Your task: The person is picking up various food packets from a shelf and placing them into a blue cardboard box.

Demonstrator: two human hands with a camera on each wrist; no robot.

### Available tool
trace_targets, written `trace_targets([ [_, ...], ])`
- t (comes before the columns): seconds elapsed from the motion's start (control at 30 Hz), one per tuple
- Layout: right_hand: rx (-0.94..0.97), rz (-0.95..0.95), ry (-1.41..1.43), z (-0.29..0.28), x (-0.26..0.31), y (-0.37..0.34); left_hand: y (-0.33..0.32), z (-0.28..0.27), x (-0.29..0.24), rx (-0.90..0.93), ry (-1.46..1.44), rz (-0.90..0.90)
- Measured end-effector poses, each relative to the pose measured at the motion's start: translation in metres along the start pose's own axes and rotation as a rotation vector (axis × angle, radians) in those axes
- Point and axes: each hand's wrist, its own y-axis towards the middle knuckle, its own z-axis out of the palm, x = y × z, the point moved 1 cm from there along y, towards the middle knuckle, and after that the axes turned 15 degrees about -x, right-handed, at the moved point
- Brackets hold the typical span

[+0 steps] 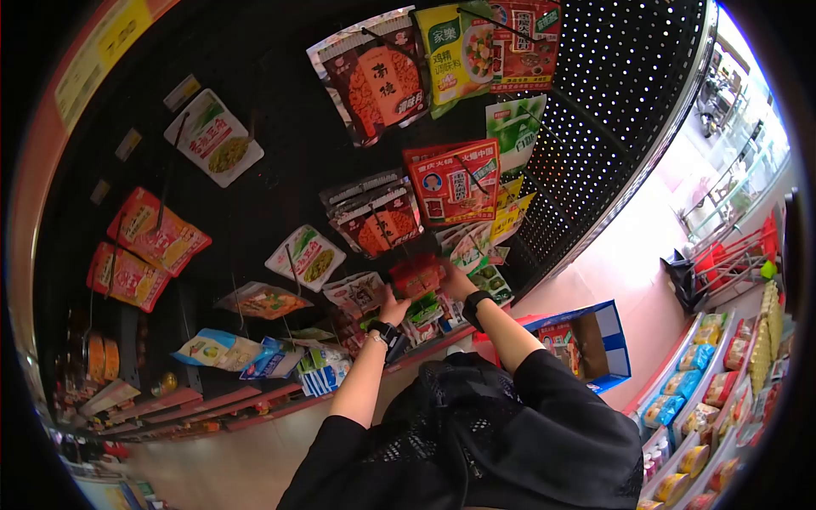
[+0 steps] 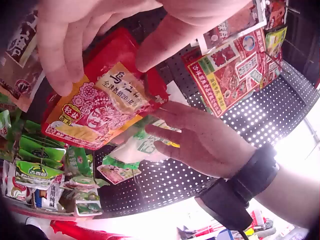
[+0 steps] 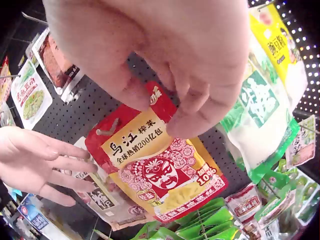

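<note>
A red and yellow pickled-mustard packet [image 3: 165, 170] with a painted opera face hangs tilted in front of the dark pegboard. My right hand [image 3: 165, 65] pinches its upper right corner between thumb and fingers. The metal tip of a hook [image 3: 107, 127] shows at the packet's upper left. On the other side my left hand [image 3: 40, 160] is spread, its fingers straight by the packet's left edge. Seen from the left wrist, the left thumb and fingers overlap the packet's top. Behind it hangs a pale packet [image 3: 112, 200] with dark lettering.
Hooks hold red hotpot packets [image 1: 455, 183], brown seasoning packets [image 1: 382, 221] and white-green packets [image 1: 306, 257]. Green packets [image 3: 210, 222] hang below. A blue box [image 1: 603, 340] with packets stands at the right on the floor. Stocked shelves [image 1: 688, 382] line the far right.
</note>
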Motion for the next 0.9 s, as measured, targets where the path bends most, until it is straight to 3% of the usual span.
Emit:
trace_targets([
  [0.03,0.062,0.124,0.107,0.000,0.003,-0.002,0.005,0.003,0.002,0.025,0.038,0.031],
  [0.07,-0.009,0.032,0.012,0.000,0.007,-0.002,0.009,0.008,0.005,0.022,0.006,0.039],
  [0.2,-0.028,0.080,-0.054,0.002,0.010,-0.001,0.020,0.016,0.027,-0.020,0.078,-0.006],
  [0.3,-0.126,-0.088,-0.086,0.001,0.009,0.000,0.016,0.021,0.025,-0.085,-0.034,0.094],
  [0.37,-0.096,-0.268,-0.248,0.007,-0.007,-0.003,-0.008,0.011,-0.009,-0.148,0.211,0.148],
  [0.47,-0.065,-0.223,-0.251,-0.001,0.006,-0.008,-0.005,0.013,0.003,-0.115,0.207,0.169],
  [0.57,-0.065,-0.205,-0.166,-0.004,0.014,-0.015,-0.003,0.008,0.012,-0.020,0.127,0.095],
  [0.7,-0.016,-0.265,-0.215,-0.020,0.037,-0.027,-0.017,0.006,0.003,-0.028,0.100,0.019],
  [0.8,-0.037,-0.265,-0.253,-0.023,0.036,-0.032,-0.020,0.013,0.013,-0.080,0.047,0.116],
  [0.9,-0.009,-0.281,-0.265,-0.027,0.040,-0.036,-0.025,0.013,0.010,-0.093,0.174,0.243],
])
